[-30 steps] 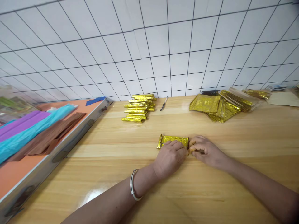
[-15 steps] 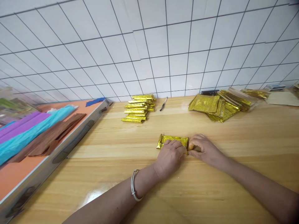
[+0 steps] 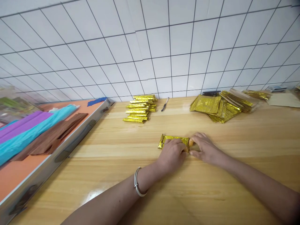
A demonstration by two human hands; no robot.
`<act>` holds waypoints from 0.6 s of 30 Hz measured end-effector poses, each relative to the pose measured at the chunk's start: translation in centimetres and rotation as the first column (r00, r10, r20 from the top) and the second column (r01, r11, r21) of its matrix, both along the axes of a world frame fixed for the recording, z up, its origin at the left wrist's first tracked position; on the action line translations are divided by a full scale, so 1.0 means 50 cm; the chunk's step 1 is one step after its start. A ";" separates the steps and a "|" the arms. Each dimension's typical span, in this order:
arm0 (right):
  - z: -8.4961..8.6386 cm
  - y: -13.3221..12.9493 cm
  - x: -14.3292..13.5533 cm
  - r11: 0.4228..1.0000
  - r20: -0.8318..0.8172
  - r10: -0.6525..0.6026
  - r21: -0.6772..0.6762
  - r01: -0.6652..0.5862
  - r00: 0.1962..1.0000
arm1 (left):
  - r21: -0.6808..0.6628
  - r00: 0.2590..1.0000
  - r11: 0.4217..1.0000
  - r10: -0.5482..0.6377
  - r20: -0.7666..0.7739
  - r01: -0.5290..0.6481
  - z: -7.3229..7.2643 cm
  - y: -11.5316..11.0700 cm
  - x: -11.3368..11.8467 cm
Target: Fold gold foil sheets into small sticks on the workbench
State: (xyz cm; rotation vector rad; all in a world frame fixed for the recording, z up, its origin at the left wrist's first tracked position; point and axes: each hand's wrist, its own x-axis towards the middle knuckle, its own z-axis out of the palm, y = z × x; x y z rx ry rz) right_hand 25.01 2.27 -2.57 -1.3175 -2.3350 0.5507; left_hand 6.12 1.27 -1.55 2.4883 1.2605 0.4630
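Observation:
A folded piece of shiny gold foil paper point(image 3: 177, 138) lies flat on the wooden table, with its left end turned up in a narrow fold. My left hand point(image 3: 172, 153), wearing a silver bangle at the wrist, presses down on it with curled fingers that cover its near middle. At the right end my right hand point(image 3: 203, 147) pinches the edge between thumb and fingers. The fingertips of both hands almost meet there, and the pinched edge is partly hidden.
Several narrow folded gold strips point(image 3: 140, 109) are piled at the back, beside a pen point(image 3: 165, 104). Gold foil sheets point(image 3: 207, 104) are heaped at back right. On the left, an orange raised board point(image 3: 14, 179) carries purple point(image 3: 25, 125), turquoise point(image 3: 42, 128) and brown crepe paper point(image 3: 55, 134).
Around the right end of the foil paper, the right hand's fingers have shifted slightly, with less of a gap under them. Both hands keep their hold; the view has moved slightly.

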 end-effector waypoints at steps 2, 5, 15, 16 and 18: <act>0.000 0.000 0.000 1.000 -0.004 -0.004 -0.007 0.004 1.000 | -0.031 0.999 1.000 -0.005 -0.032 0.004 0.006 0.009 0.003; 0.002 0.001 0.000 1.000 -0.006 -0.004 -0.016 0.004 1.000 | -0.102 0.995 0.995 -0.025 -0.099 0.015 0.020 0.022 0.007; -0.007 0.004 0.002 1.000 0.013 0.008 -0.004 -0.008 1.000 | -0.180 0.968 0.983 -0.018 -0.250 -0.028 0.041 0.043 0.020; -0.007 0.003 0.003 1.000 0.012 0.012 -0.003 -0.012 1.000 | -0.178 0.967 0.984 -0.015 -0.254 -0.032 0.041 0.044 0.021; -0.006 0.002 0.003 1.000 0.006 0.013 0.001 -0.013 1.000 | -0.169 0.965 0.985 -0.004 -0.261 -0.042 0.040 0.045 0.022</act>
